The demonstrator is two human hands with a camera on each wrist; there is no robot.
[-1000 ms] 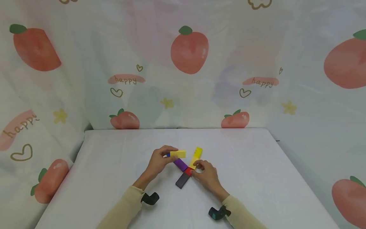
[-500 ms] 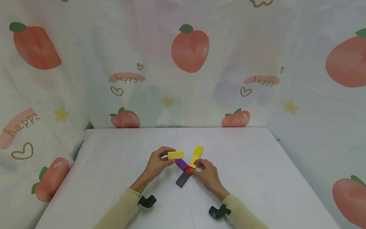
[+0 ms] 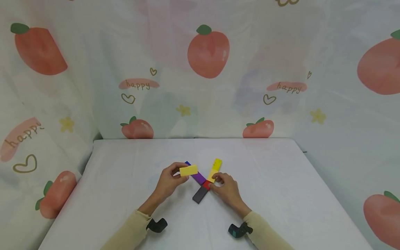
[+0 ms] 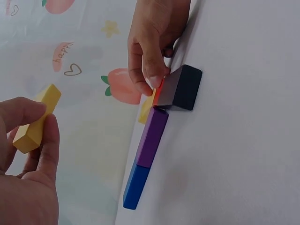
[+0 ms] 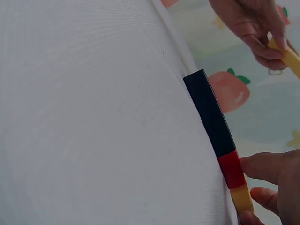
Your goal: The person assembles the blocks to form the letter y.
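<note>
In the head view my left hand (image 3: 166,181) pinches a light yellow block (image 3: 189,170) between thumb and fingers, raised above the table. My right hand (image 3: 227,190) reaches in from the right, its thumb against a small red block (image 3: 206,184) and its curled fingers at another light yellow block (image 3: 212,174). The red block joins a dark grey block (image 3: 200,195) on the near side and a purple block (image 3: 198,177) on the left. A blue block (image 4: 136,187) continues the purple one. Beyond the right fingers lies a brighter yellow block (image 3: 217,163).
White cloth covers the table (image 3: 275,194). Behind and beside it hangs a curtain (image 3: 175,69) printed with peaches. Each wrist carries a black camera, such as the right wrist's camera (image 3: 239,230).
My left hand has drawn left and slightly nearer with its yellow block, exposing more of the purple and blue blocks. My right hand has stayed at the joined blocks.
</note>
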